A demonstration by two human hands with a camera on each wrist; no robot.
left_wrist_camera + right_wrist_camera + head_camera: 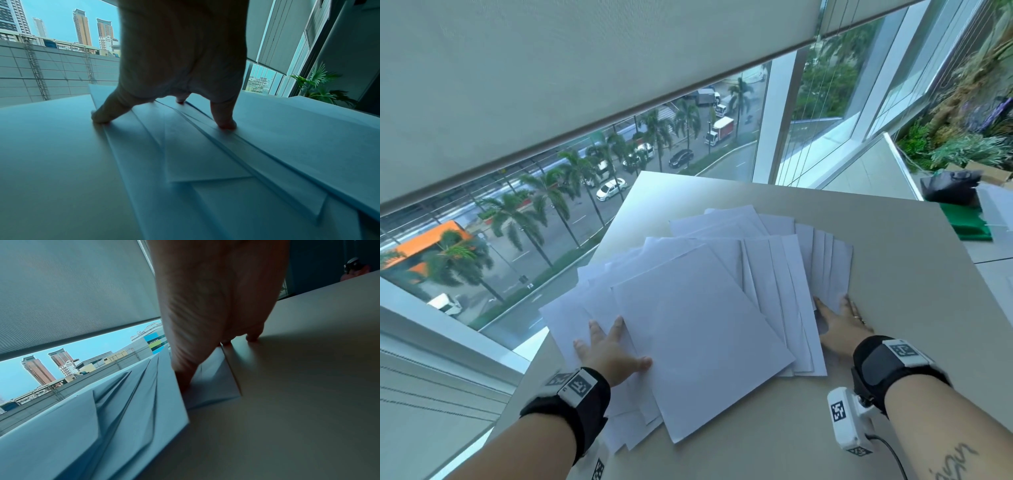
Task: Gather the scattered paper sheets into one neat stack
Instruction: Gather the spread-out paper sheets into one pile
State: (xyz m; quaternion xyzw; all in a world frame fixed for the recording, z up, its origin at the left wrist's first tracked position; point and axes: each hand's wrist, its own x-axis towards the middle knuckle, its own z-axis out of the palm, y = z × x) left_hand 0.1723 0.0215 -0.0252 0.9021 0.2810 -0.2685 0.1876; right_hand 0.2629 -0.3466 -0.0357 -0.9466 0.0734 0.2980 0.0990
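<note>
My left hand point(610, 349) lies flat with fingers spread on the left side of a loose fan of overlapping white paper sheets point(702, 308) on the pale beige tabletop point(893, 274). My right hand point(839, 323) rests flat at the fan's right edge, some fingertips tucked under the sheets. Both wrists wear black straps. A folded green cloth point(969, 222) lies well apart at the far right.

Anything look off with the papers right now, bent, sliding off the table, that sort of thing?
The paper sheets are fanned out and skewed, far from a stack. Some under the left hand poke past the table edge. No tears or creases show.
</note>
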